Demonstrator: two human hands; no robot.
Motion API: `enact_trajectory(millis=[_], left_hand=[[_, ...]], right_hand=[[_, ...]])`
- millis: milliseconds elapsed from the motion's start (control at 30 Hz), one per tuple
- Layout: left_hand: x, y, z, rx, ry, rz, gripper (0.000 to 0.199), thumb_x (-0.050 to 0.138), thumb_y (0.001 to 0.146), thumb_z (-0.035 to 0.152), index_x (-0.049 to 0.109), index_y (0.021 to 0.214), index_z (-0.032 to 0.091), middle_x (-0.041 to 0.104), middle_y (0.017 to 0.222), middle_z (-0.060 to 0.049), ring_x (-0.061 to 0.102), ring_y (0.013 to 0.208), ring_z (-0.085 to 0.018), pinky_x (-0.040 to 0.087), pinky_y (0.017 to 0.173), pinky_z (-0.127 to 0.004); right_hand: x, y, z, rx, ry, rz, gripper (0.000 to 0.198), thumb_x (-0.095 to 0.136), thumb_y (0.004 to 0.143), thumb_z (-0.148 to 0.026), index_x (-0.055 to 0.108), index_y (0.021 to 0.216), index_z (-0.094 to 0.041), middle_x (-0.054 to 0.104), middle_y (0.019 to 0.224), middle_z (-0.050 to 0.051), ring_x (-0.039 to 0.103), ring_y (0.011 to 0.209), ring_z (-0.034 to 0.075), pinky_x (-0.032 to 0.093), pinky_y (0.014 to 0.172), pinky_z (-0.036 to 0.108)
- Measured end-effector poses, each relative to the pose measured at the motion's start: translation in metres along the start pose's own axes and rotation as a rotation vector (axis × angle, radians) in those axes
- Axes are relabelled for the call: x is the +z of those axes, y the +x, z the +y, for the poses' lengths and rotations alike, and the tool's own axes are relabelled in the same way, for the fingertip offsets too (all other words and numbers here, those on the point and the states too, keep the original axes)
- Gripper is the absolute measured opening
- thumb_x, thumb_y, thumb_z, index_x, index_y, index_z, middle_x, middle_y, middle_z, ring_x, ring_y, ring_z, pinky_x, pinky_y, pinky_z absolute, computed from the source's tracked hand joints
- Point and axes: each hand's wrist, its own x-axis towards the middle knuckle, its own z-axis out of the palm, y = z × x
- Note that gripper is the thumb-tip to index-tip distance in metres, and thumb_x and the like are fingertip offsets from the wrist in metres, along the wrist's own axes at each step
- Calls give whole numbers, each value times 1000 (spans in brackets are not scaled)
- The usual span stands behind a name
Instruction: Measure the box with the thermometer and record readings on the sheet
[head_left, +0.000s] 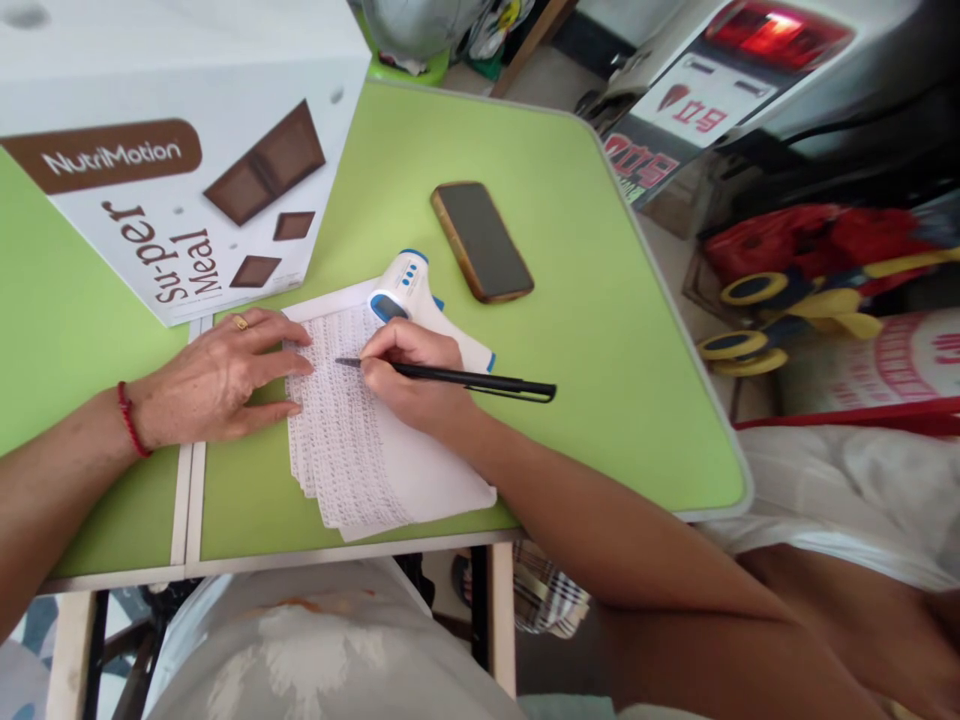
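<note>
A stack of paper sheets [435, 465], its left half filled with dense rows of small writing, lies near the front edge of the green table. My left hand [217, 375], with a ring and a red bracelet, lies spread, its fingertips on the left edge of the sheets. A black pen [487, 381] is gripped in my right hand [420, 370], its tip pointing left over the written rows. Just behind that hand a white and blue infrared thermometer [409, 285] rests on the top of the sheets, partly hidden by my fingers.
A large white carton [255, 245] stands at the back left of the green table [600, 400]. A phone [484, 242] lies beyond the thermometer. Right of the table are yellow-handled items [757, 290], a sack [892, 360] and another person's light clothing [862, 490].
</note>
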Motion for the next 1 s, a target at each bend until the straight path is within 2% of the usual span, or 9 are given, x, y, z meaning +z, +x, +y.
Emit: enact_trajectory(millis=[300, 400, 567, 667, 800, 867, 900, 933, 1000], left_hand=[[0, 1, 1, 7, 4, 4, 27, 54, 96, 34, 62, 110, 13, 60, 123, -15, 56, 115, -31, 46, 100, -48], [0, 0, 1, 5, 10, 4, 27, 55, 96, 34, 62, 110, 13, 60, 124, -15, 56, 114, -31, 46, 100, -48], [0, 0, 2, 1, 38, -16, 29, 55, 96, 37, 63, 110, 12, 59, 125, -16, 55, 116, -31, 45, 101, -47], [3, 0, 4, -10, 94, -40, 32, 52, 97, 40, 63, 110, 13, 59, 125, -16, 54, 116, -31, 46, 100, -47], [4, 1, 9, 18, 199, -51, 33, 49, 98, 43, 65, 103, 14, 60, 122, -14, 54, 115, -31, 46, 100, -46], [-3, 1, 12, 51, 299, 45, 32, 48, 98, 45, 62, 103, 17, 60, 121, -11, 55, 115, -29, 46, 99, -44], [-9, 0, 13, 55, 372, 150, 29, 49, 97, 46, 60, 105, 20, 59, 120, -9, 55, 115, -28, 46, 99, -44], [-17, -1, 14, 35, 458, 291, 28, 51, 96, 47, 57, 109, 23, 56, 121, -7, 55, 115, -27, 45, 100, -45], [-35, -5, 13, -49, 614, 643, 39, 58, 91, 52, 49, 119, 27, 49, 125, -6, 52, 119, -29, 41, 103, -51]], right_hand=[[-5, 1, 2, -30, -68, -57, 10, 54, 68, -14, 50, 61, -20, 52, 55, -4, 45, 50, 8, 39, 49, 24], [-8, -1, 2, -138, -174, -92, 11, 53, 70, -12, 51, 63, -20, 52, 56, -4, 45, 50, 9, 39, 48, 23], [-20, -1, -2, -626, -644, -92, 18, 50, 83, -10, 64, 79, -20, 64, 75, 2, 58, 65, 12, 45, 59, 25], [-25, 0, 0, -673, -937, -156, 25, 42, 93, -12, 66, 89, -20, 64, 84, 6, 58, 75, 17, 45, 64, 29], [-28, 0, 1, -663, -1109, -290, 31, 37, 95, -8, 66, 96, -18, 63, 89, 10, 57, 83, 21, 43, 70, 33], [-30, 0, -7, -652, -1143, -277, 32, 38, 93, -7, 66, 105, -19, 64, 94, 9, 57, 86, 21, 43, 72, 33], [-32, 1, -13, -613, -1160, -240, 31, 40, 92, -9, 65, 110, -18, 64, 98, 10, 58, 89, 22, 44, 74, 33], [-34, 2, -19, -541, -1186, -196, 29, 44, 91, -13, 63, 114, -16, 64, 104, 12, 58, 93, 23, 45, 75, 34], [-41, 4, -33, -299, -1263, -128, 36, 56, 87, -28, 60, 117, -9, 61, 116, 20, 58, 103, 30, 48, 75, 37]])
